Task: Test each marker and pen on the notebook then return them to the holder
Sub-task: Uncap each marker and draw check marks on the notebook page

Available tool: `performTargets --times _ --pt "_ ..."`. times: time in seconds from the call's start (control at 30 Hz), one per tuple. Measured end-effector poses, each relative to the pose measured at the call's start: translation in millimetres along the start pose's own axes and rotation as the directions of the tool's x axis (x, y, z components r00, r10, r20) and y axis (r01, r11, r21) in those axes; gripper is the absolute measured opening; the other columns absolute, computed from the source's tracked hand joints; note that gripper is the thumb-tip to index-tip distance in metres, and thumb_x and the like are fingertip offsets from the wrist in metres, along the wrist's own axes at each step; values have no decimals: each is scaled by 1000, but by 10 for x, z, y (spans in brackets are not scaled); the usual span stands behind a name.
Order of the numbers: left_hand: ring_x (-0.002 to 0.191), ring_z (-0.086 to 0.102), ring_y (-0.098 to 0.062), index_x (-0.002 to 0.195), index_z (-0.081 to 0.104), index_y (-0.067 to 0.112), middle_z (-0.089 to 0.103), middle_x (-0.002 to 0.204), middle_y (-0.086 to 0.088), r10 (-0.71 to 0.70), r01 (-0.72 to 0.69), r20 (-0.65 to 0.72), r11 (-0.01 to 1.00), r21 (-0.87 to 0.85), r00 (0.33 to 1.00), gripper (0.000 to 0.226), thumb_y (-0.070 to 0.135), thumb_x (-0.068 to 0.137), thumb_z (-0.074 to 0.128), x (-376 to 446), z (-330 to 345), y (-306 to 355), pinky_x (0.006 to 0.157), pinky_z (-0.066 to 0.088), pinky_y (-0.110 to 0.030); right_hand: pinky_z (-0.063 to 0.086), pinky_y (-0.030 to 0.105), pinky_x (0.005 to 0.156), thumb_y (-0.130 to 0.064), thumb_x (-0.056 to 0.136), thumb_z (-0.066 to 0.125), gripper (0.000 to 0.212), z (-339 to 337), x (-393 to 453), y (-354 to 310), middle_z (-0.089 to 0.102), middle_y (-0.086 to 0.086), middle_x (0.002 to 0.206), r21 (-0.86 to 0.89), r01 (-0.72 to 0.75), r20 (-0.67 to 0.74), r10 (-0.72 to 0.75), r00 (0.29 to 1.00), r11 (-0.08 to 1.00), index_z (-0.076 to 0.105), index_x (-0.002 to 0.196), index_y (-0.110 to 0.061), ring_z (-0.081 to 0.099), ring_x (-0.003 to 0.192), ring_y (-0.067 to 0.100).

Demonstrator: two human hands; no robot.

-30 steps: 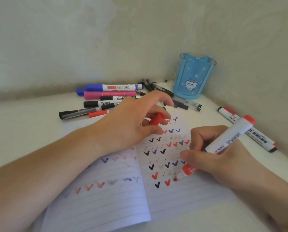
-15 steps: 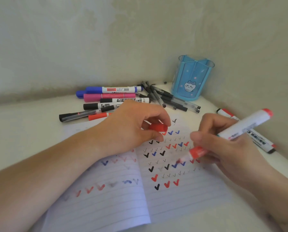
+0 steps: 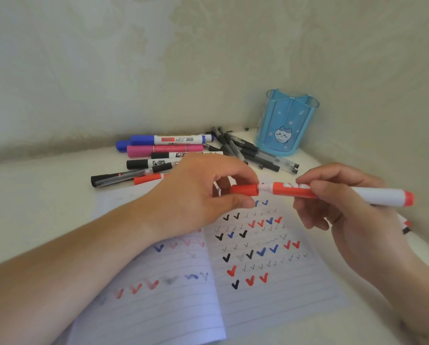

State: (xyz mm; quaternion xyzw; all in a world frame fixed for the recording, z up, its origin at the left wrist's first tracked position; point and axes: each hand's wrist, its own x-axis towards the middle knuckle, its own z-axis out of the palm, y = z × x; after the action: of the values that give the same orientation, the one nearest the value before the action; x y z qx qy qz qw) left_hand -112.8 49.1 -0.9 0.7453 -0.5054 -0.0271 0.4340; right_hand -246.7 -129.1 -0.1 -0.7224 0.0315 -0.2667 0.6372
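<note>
Red marker (image 3: 333,192), light and rigid, being pinched mid-barrel by right hand (image 3: 343,210), left hand (image 3: 203,195) pinching red cap (image 3: 244,190) onto tip.

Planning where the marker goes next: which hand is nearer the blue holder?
Right. The right hand sits below the blue holder, gripping the red marker; the left hand is farther left, pinching the cap.
</note>
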Motion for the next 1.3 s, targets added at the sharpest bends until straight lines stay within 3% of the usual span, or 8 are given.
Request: performTargets --times 0.2,0.37,0.57,0.8,0.93,1.03,1.13,1.3 --pt "78 67 -11 102 73 21 70 86 12 44 -44 -9 993 -108 999 22 25 81 76 -6 12 -13 70 57 -29 34 22 43 -39 63 80 26 7 -7 -4 68 12 65 21 22 68 -23 997 1000 76 78 -18 54 44 28" --pt "61 62 -5 100 73 22 66 72 14 49 -48 7 988 -150 999 15 21 86 69 -14 35 1 62 51 -17 46 25 47 -38 70 74 26 96 -28 -2 70 16 68 86 10 62 -15 998 996 76 81 -14 65 50 34" --pt "50 58 -20 92 74 29 65 59 -6 41 -46 -27 972 -230 999 13 18 86 69 -16 88 25 52 50 -29 55 30 52 -28 68 72 24 165 -104 -17 71 16 67 76 20 14 -21 1000 997 74 79 -7 69 54 34" --pt "59 61 -12 94 75 27 71 75 1 37 -45 -27 922 -385 999 16 21 80 73 28 35 -6 59 51 -24 56 29 57 -44 79 70 29 101 -99 -69 75 3 74 -76 200 115 -191 975 977 74 92 -19 72 63 26" --pt "74 68 -8 96 74 35 73 87 8 16 -45 -99 953 -300 995 17 31 79 75 75 -61 -116 71 55 -26 48 32 50 -66 79 59 65 -99 -36 -121 74 16 89 -8 163 242 -156 958 987 75 105 -9 65 69 42" --pt "83 68 -7 98 73 30 71 88 14 111 -123 -113 987 -99 987 22 33 76 72 68 -66 -109 77 54 -21 40 27 41 -73 68 64 44 -119 -21 -143 76 -4 78 -309 122 181 -67 981 943 79 82 -34 65 61 32" --pt "81 65 -2 102 74 25 70 88 15 254 -242 -80 961 133 964 26 31 76 75 24 18 -54 75 50 -12 38 20 45 -53 65 79 19 -17 -50 -71 71 -12 65 -538 121 181 -25 983 834 74 70 -35 47 47 10" --pt "88 57 -4 107 57 45 59 103 26 51 -7 -186 973 230 981 39 43 74 77 61 -98 -185 77 40 -9 38 13 47 -44 70 75 10 -286 104 -152 68 -18 67 -681 -69 -122 -20 992 729 70 78 -40 51 51 8"
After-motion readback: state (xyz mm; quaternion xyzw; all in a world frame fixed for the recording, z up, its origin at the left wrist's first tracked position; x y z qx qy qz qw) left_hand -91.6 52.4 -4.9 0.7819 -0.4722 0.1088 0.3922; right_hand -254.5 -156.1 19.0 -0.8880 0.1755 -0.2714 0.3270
